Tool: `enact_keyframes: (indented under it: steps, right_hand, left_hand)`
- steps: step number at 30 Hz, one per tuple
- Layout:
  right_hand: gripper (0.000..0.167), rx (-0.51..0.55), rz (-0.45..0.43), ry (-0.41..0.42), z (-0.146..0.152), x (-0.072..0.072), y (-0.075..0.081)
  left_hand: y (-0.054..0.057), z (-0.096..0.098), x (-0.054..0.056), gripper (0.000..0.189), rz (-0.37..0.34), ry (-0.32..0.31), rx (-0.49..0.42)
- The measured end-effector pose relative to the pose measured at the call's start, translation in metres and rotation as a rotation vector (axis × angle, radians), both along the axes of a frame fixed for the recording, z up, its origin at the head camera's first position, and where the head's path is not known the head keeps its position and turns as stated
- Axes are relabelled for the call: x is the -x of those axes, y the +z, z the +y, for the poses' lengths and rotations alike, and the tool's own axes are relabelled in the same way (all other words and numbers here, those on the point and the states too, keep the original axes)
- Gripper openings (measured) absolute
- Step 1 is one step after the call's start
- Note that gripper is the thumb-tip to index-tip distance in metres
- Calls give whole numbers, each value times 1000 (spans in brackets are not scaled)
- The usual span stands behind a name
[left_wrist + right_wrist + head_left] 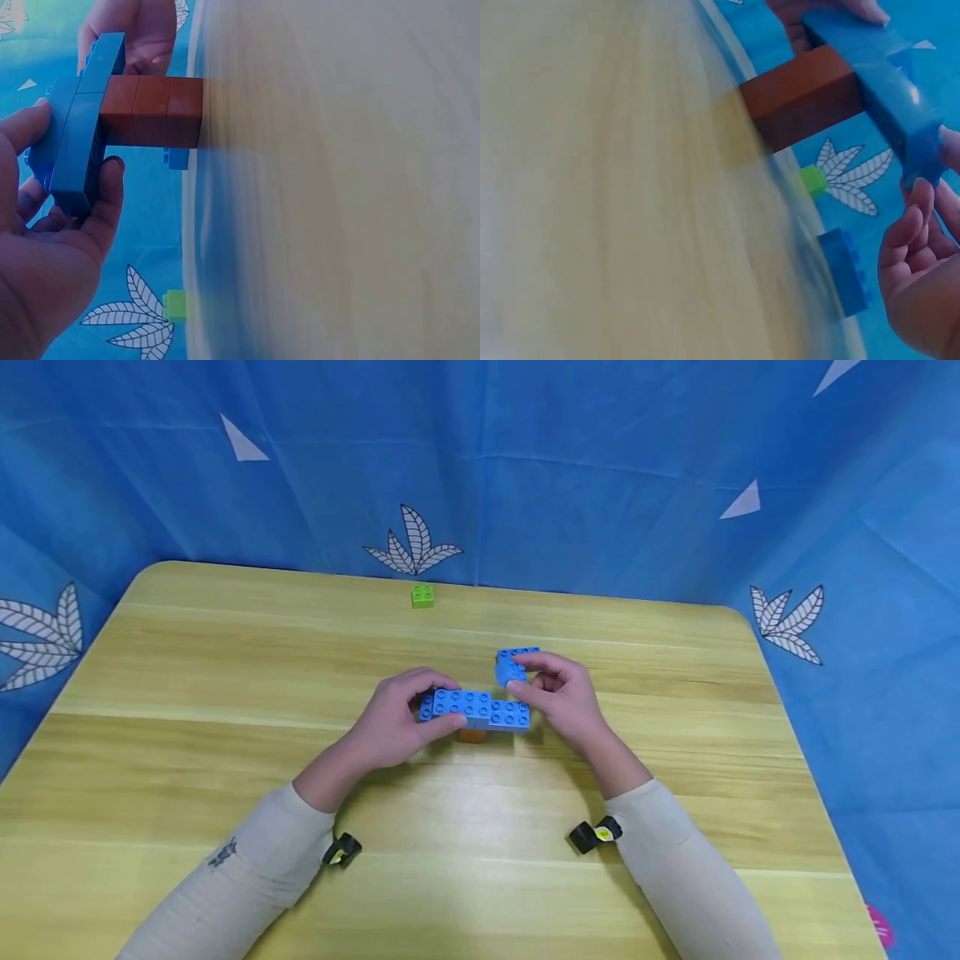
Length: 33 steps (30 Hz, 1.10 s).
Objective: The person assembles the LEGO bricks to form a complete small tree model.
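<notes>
Several blue toy bricks form a bar [510, 717], two end to end with another [462, 702] across their seam. Below it hangs a short column of reddish-brown bricks [154, 111], its lower end right at the tabletop. My left hand [397, 714] grips the bar's left part, thumb on the near side and fingers round the far side. At the bar's right end, my right hand [558, 689] pinches the blue brick's corner with its fingertips [921, 196], the other fingers curled in.
A loose blue brick [844, 271] lies on the wooden table [225, 727], just behind my right hand. Farther back, a small green brick [422, 597] sits near the table's far edge. Blue patterned cloth [570, 468] hangs behind the table.
</notes>
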State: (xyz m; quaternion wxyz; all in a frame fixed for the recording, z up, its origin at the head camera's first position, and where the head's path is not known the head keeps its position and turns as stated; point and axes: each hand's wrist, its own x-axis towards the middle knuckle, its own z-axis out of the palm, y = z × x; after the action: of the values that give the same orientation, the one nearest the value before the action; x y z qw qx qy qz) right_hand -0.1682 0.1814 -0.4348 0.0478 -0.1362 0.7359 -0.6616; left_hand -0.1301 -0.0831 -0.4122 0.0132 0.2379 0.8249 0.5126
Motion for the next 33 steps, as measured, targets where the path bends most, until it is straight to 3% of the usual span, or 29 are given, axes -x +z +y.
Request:
enact_keyframes:
  steps: [9, 13, 16, 18, 25, 28, 33]
  right_hand:
    - [36, -5, 164, 64, 3, -18, 9]
    - [39, -45, 198, 93, 1, -24, 10]
    - [37, -76, 214, 101, -3, -30, 20]
    - [36, -89, 231, 102, -6, -34, 29]
    - [36, -91, 397, 91, -10, -35, 21]
    - [35, -97, 445, 85, -14, -39, 30]
    - [35, -117, 447, 57, -17, -43, 34]
  left_hand:
    - [-1, -1, 1, 35, -16, 20, -14]
    - [-1, -1, 1, 36, -16, 17, -16]
    - [-1, -1, 0, 36, -16, 14, -18]
    - [-1, -1, 0, 35, -16, 14, -21]
    - [-2, 0, 0, 33, -15, 23, -28]
    - [-2, 1, -1, 32, -19, 28, -33]
    - [-3, 2, -1, 33, -21, 38, -27]
